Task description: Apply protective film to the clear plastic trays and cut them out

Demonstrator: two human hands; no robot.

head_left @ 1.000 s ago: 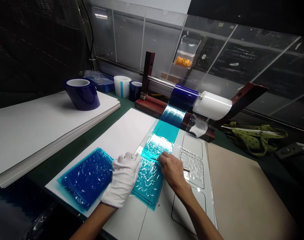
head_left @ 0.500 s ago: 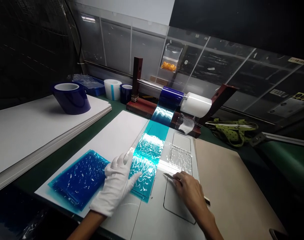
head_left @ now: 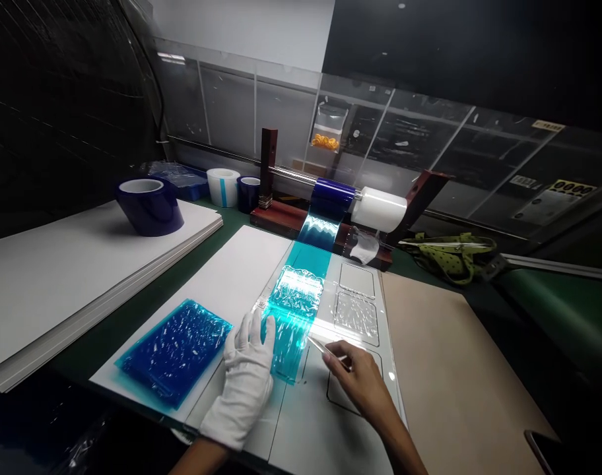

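My left hand (head_left: 244, 376), in a white glove, lies open with its fingers stretched along the left edge of a shiny turquoise film strip (head_left: 294, 330). In my bare right hand (head_left: 358, 376) is a thin, pointed craft knife (head_left: 318, 344), its tip at the strip's right edge; the palm hides most of its handle. The strip runs down from a blue film roll (head_left: 333, 192) onto a pale board (head_left: 301, 435) with dark rounded outlines. Left of my glove lies a stack of blue film sheets (head_left: 177, 353).
A wooden stand (head_left: 268, 158) carries the blue roll and a white roll (head_left: 380, 208) on a metal rod. Stacked white boards (head_left: 73, 264) at left bear a large blue tape roll (head_left: 152, 211). Brown board (head_left: 444, 349) and a green dotted pouch (head_left: 454, 254) are at right.
My right hand has brought the knife tip left to the strip's edge. My left hand's fingers have drawn closer together at the strip's left side. The camera view has shifted slightly.
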